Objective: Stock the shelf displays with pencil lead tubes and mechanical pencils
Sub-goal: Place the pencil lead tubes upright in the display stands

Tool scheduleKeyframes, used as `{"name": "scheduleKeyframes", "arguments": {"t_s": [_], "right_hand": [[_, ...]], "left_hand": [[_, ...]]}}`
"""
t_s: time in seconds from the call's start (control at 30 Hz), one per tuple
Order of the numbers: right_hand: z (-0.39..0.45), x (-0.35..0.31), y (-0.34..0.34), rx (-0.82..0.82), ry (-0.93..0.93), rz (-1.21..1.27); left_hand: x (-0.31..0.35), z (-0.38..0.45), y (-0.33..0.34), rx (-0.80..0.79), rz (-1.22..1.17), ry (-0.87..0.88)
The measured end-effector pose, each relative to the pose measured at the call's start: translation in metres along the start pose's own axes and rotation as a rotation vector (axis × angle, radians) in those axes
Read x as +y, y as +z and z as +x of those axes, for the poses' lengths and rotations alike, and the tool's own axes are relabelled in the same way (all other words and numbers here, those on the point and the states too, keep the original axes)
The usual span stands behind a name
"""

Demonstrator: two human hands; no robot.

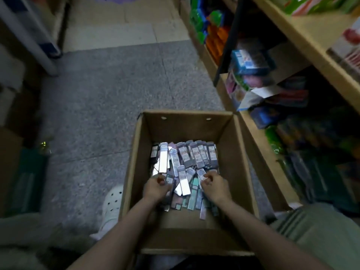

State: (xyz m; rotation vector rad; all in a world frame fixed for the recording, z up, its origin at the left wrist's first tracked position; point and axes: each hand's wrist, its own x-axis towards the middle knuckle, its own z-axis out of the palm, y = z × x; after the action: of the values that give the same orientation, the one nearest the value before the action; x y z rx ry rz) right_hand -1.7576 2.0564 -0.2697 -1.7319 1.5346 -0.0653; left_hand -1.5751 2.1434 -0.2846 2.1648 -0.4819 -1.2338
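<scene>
- the pencil lead tubes [196,154] lie in a loose heap on the bottom of an open cardboard box [187,121]; flat, narrow packs, some silvery and reflective, some purple, grey or teal, many with small printed labels.
- along the far side of the heap the packs stand in a rough row, leaning on each other; nearer the person they lie criss-crossed.
- the left hand [156,187] is down in the box at the left of the heap, its fingers curled round a small labelled pack.
- the right hand [213,185] is at the right of the heap, fingers curled and pinching a pack by its upper end.
- both bare forearms reach in over the near wall of the box.
- the box stands on a grey speckled floor [101,106], its far wall has two small round holes.
- a white perforated clog [112,201] sits just left of the box.
- wooden shelves [303,41] with blurred colourful goods run along the right, just beside the box.
</scene>
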Motion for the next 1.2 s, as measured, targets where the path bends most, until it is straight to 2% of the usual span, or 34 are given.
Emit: {"name": "scheduleKeyframes", "arguments": {"t_s": [0.13, 0.3, 0.4, 0.57, 0.7, 0.8, 0.9, 1.03, 1.2], "right_hand": [[0.017, 0.007, 0.017, -0.059, 0.068, -0.05], [0.023, 0.007, 0.051, -0.121, 0.09, 0.024], [0.022, 0.007, 0.065, -0.159, 0.084, 0.079], [0.022, 0.018, 0.057, -0.023, 0.091, 0.048], [0.024, 0.029, 0.047, -0.212, 0.058, -0.095], [0.03, 0.028, 0.044, -0.295, -0.005, -0.345], [0.036, 0.025, 0.045, -0.268, -0.046, -0.506], [0.032, 0.017, 0.058, -0.15, 0.032, -0.297], [0.027, 0.011, 0.076, 0.005, 0.158, -0.188]], "left_hand": [[-0.009, 0.012, 0.02, -0.035, 0.204, 0.036], [-0.003, 0.021, 0.046, 0.042, 0.237, 0.114], [0.004, 0.026, 0.057, 0.093, 0.265, 0.089], [0.001, 0.031, 0.065, 0.099, 0.304, 0.093], [-0.005, 0.028, 0.063, 0.05, 0.328, 0.11], [-0.008, 0.026, 0.057, 0.038, 0.344, 0.106], [-0.01, 0.028, 0.049, 0.051, 0.311, 0.122], [-0.012, 0.032, 0.041, 0.037, 0.218, 0.103], [-0.013, 0.033, 0.036, 0.005, 0.152, 0.079]]}}
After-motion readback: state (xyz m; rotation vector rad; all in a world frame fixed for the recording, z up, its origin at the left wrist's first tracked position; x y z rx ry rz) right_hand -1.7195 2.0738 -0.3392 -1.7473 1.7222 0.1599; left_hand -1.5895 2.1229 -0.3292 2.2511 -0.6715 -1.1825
